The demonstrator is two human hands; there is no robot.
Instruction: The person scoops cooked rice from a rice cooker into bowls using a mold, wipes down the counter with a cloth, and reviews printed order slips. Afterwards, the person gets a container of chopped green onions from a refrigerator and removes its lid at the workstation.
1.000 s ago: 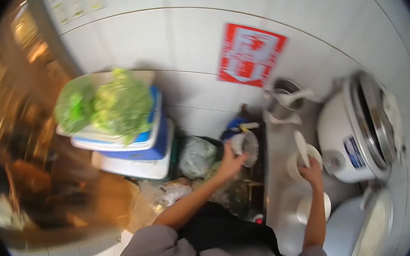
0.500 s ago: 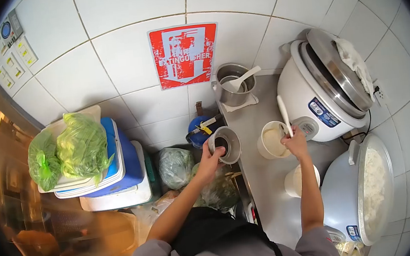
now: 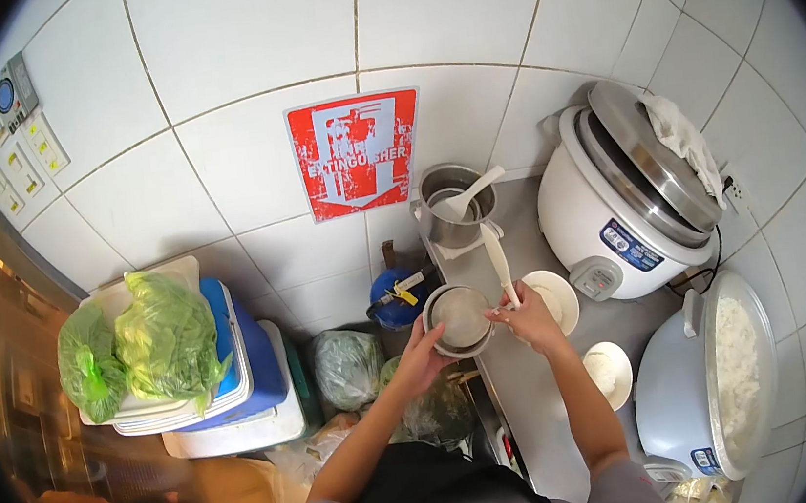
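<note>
My left hand (image 3: 421,356) is wrapped round a small metal cup (image 3: 462,341), its mouth tilted up toward me. A pale round surface shows inside; I cannot tell whether it is rice or the cup's bottom. My right hand (image 3: 528,321) grips a white rice paddle (image 3: 497,259), its handle slanting up, with the fingertips close to the cup's right rim. The paddle's blade is hidden. Just right of this hand stands a white tub (image 3: 568,303) with rice in it. A second white tub (image 3: 614,408), also holding rice, is nearer me on the steel counter (image 3: 536,414).
A white rice cooker (image 3: 569,200) with its lid raised stands at the back right. Nearer me is a large pot of rice (image 3: 668,391). A metal pot (image 3: 455,231) holds another paddle. Bagged greens (image 3: 169,340) lie on stacked coolers (image 3: 262,360) at left.
My right hand has moved left with the paddle, from the tub to the metal cup. The cup's inside was dark and now looks pale. The view has tipped up slightly.
</note>
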